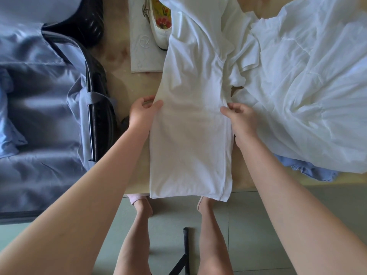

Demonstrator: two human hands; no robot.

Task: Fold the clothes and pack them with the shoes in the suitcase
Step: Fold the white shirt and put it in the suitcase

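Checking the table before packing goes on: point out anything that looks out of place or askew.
Nothing spilled or damaged. The hem of the white T-shirt hangs past the near edge of the table, and its upper part overlaps the white shoe. A blue garment lies half buried under the crumpled white heap at right.

Suitcase (pixel 39 116) lies left of the shirt (pixel 190 135); shoe (pixel 158 30) behind (on a bag (pixel 141 48)); dress (pixel 307 86) right.

A home, seemingly — wooden table (pixel 119 62) on green floor tiles (pixel 258 211), open suitcase (pixel 39 116) at its left edge, clothes (pixel 307 76) heaped.
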